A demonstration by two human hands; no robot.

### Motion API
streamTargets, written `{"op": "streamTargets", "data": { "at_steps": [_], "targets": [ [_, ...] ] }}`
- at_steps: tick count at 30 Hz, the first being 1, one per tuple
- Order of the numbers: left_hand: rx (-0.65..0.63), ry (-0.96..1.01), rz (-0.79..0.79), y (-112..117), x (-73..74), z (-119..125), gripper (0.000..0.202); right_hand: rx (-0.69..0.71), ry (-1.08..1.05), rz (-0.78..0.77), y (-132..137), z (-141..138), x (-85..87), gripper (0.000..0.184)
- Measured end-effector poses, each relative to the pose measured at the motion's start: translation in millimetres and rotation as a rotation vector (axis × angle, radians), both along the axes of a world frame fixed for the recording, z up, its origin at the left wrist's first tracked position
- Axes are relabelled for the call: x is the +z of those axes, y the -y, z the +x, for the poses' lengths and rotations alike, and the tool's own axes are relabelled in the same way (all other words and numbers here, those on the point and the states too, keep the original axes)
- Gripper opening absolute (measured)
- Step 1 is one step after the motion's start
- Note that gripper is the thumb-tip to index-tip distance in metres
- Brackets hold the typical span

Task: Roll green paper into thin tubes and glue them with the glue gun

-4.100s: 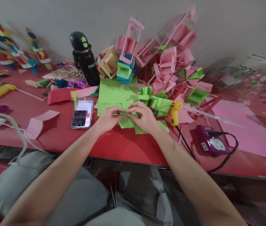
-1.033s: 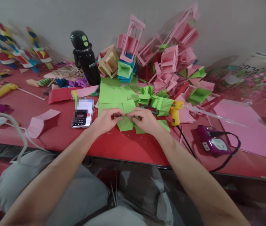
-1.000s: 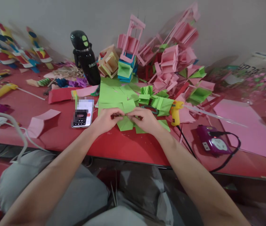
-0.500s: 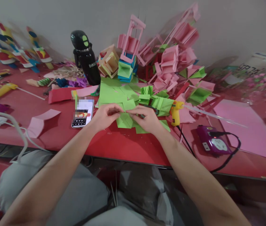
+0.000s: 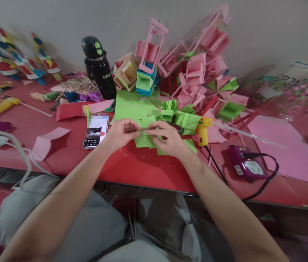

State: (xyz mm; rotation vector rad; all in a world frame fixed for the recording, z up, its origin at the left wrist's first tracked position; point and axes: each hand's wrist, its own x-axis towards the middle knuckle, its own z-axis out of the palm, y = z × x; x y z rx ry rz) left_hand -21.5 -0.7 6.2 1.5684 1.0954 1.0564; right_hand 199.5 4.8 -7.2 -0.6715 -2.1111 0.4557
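My left hand (image 5: 121, 134) and my right hand (image 5: 169, 136) meet over a folded piece of green paper (image 5: 145, 139) near the front of the red table (image 5: 132, 168). Both hands pinch its upper edge, fingers closed on the fold, lifting it slightly off the table. More green sheets (image 5: 131, 107) lie flat behind it, and folded green fans (image 5: 182, 118) sit just beyond my right hand. A phone (image 5: 96, 131) lies left of my left hand.
A yellow glue gun (image 5: 203, 131) lies right of the paper, its cable running to a purple power strip (image 5: 245, 166). A black bottle (image 5: 99, 69) stands at the back. Pink paper constructions (image 5: 197, 69) pile up behind; a large pink sheet (image 5: 282, 149) lies right. Pink scraps (image 5: 46, 142) lie left.
The green piece has been raised a little and refolded between my fingers; my hands have shifted slightly upward. The phone's screen content has changed.
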Motion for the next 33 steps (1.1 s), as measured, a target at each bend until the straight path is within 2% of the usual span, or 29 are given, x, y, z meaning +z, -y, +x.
{"op": "streamTargets", "data": {
  "at_steps": [5,10,15,20,33],
  "targets": [
    [0.021,-0.064,0.149,1.8,3.8,4.1,0.015,-0.092,-0.05,-0.116,1.9,-1.8,5.8,0.017],
    [0.042,-0.159,0.247,4.7,4.4,6.8,0.012,-0.119,-0.001,-0.164,-0.4,-2.6,3.4,0.017],
    [0.016,-0.242,0.268,4.3,-0.5,4.9,0.013,-0.104,0.002,-0.24,-2.5,-3.8,0.0,0.015],
    [-0.001,-0.243,0.272,6.0,1.5,7.0,0.015,-0.113,-0.018,-0.242,-2.2,-5.1,0.4,0.012],
    [0.054,-0.283,0.288,3.5,0.7,6.9,0.005,-0.119,-0.08,-0.301,-3.1,-7.1,-3.5,0.011]
  ]
}}
